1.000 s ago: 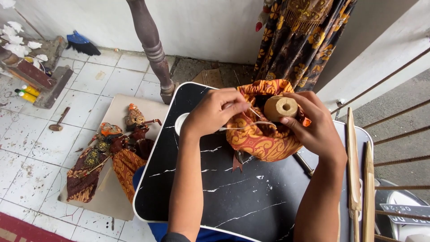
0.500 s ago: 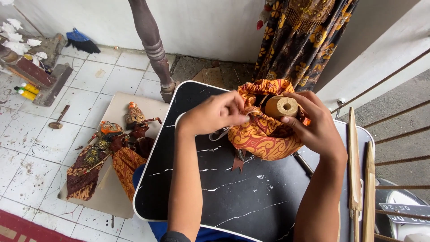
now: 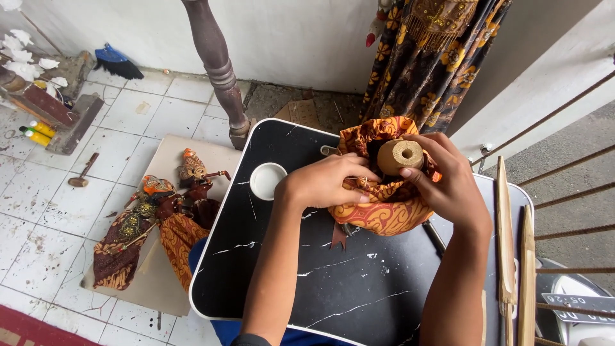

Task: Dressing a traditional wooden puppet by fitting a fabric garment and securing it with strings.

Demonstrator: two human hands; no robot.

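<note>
**Hands worked thread at the neck of a batik-wrapped puppet body**

On the black marble-patterned desk, the orange batik cloth bundle sat toward the far right, gathered around a round wooden neck piece that stood up out of its top. The right hand cupped the bundle from the right, its grip closed around the cloth, with the thumb pressed against the side of the wooden piece. The left hand lay across the cloth from the left, fingers pinched together on what looked like a thin thread at the gathered folds; the thread itself was too fine to make out clearly.

The step in hand seemed to be binding or stitching the cloth just below the wooden piece. The next move would likely call for a firm, steady hold with the right hand while the left drew the thread taut without letting the folds slip.

A white round cup recess lay just left of the left hand. Long wooden sticks rested along the desk's right edge. Finished puppets lay on a board on the tiled floor, to the left.
</note>
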